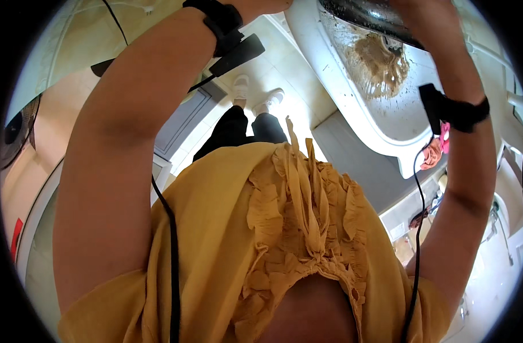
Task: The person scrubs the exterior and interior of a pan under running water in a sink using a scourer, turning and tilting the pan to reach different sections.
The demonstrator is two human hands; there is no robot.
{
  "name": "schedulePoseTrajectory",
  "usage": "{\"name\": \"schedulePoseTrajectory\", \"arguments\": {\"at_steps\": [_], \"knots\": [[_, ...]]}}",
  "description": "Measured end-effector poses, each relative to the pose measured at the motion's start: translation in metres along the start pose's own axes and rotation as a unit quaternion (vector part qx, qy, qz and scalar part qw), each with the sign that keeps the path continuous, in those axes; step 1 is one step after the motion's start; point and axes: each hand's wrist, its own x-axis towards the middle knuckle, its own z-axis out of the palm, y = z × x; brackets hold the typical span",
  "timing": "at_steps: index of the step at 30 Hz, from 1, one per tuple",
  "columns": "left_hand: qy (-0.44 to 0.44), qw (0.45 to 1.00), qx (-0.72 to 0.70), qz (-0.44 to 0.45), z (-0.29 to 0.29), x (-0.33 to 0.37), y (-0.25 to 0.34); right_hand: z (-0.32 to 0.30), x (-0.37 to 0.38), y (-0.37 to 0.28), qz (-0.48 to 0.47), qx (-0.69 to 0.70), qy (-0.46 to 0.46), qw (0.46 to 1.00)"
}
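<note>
Just below the camera spreads a ruffled mustard blouse (210,200). Beyond it, at the upper edge, a dark, rounded vessel (367,16) shows its long side slanting from upper left to lower right; most is cut off, hiding where it opens. The blurred right hand (430,23) overlaps its right end; the left hand (273,6), largely out of frame, lies to its left. Either hand's fingers: spread and grip cannot be told. Underneath, brown muck (379,68) splatters a white basin (341,103); farther down are white shoes (273,100)

The vessel (376,17) is black, the sink (333,86) white, brown-splattered, the blouse (207,240) mustard-yellow.
</note>
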Motion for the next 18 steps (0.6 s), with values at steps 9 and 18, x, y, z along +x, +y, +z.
{"name": "schedulePoseTrajectory", "arguments": {"at_steps": [9, 18], "knots": [[-0.001, 1.0, 0.015, -0.014, 0.01, 0.001, 0.001, 0.124, -0.141, 0.081, 0.316, 0.189, 0.201, 0.908], [-0.007, 0.999, 0.036, -0.02, 0.002, 0.008, -0.001, 0.013, -0.031, 0.003, -0.092, 0.12, 0.222, 0.963]]}}
